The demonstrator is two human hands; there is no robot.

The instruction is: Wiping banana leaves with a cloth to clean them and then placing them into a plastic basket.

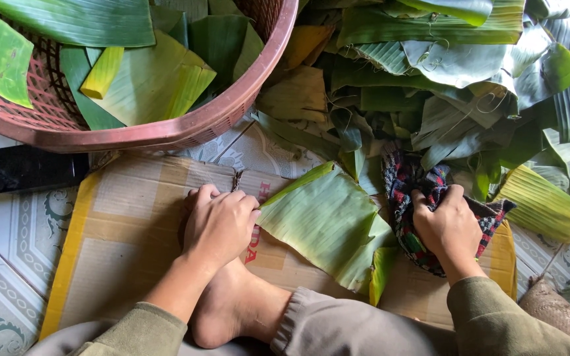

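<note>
The round reddish-brown woven plastic basket point(166, 128) runs off the frame at eleven o'clock. The black flat object point(31, 170) at nine o'clock is cropped, its kind unclear. The left hand point(219, 224) covers the toes of the bare foot point(232, 313).
</note>
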